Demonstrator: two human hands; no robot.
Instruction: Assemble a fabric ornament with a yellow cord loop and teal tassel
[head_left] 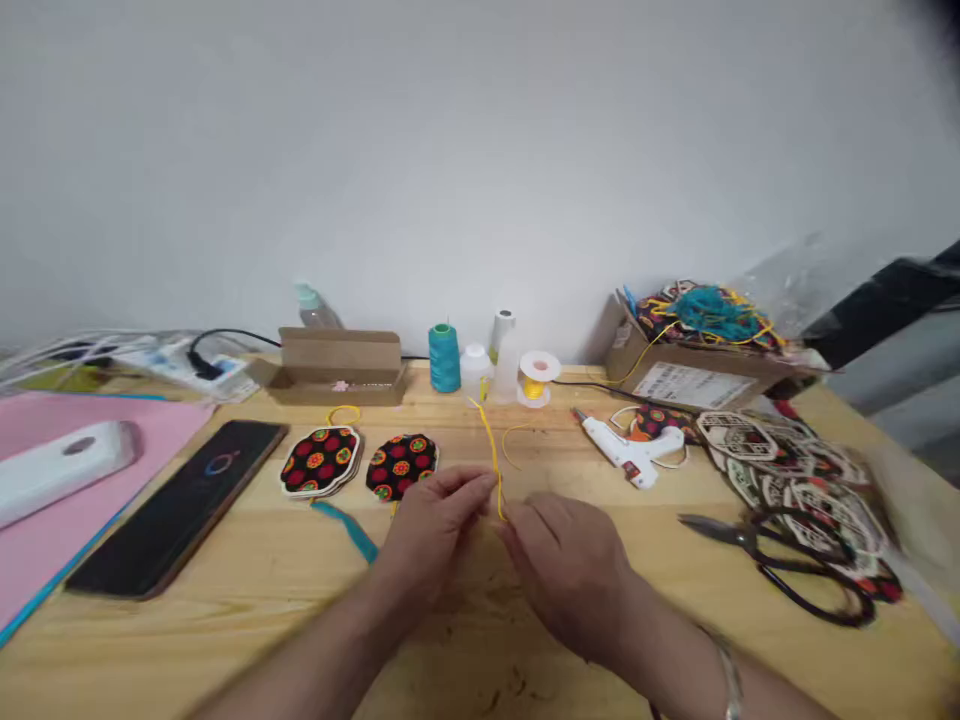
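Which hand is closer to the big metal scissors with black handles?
Right. The right hand is left of the scissors, not touching them; the left hand is farther left.

Cord (491, 440) between phone (178, 508) and scissors (743, 537)

A slim, bright-yellow cord (490, 442), pinched along its front stretch, runs nearly straight, as far as I can see, its other end slanting slightly left toward the back edge of the light wooden table (262, 560), roughly midway between the side edges.
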